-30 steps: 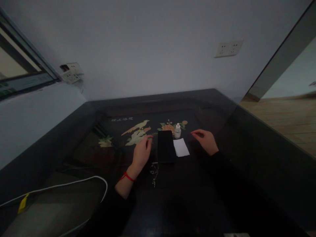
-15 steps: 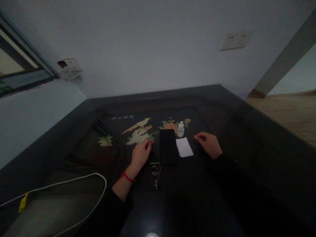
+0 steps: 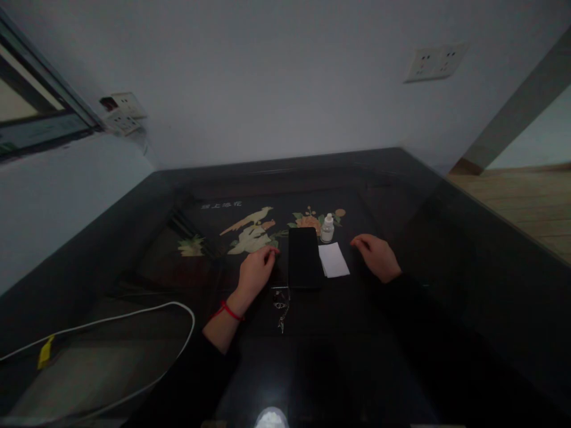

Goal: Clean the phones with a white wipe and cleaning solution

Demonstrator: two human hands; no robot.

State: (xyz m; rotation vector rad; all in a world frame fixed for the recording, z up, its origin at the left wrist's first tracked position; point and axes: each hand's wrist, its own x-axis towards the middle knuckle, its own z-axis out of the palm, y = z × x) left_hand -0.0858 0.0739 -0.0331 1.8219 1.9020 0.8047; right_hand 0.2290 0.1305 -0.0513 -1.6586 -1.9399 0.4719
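My left hand (image 3: 256, 271): fingers curled, tips drawn to thumb, left of the phone (image 3: 304, 258). Charm (image 3: 281, 304): at the phone's near-left corner. Phone: flat, between my hands. Bottle (image 3: 327, 230): upright, beyond the paper (image 3: 334, 261). My right hand (image 3: 379, 257): thumb and fingertips together.

A dark glossy desk (image 3: 468, 255) stands against a dim pale wall (image 3: 267, 89), a window (image 3: 33, 104) far left, wood-toned floor (image 3: 530, 205) at right.
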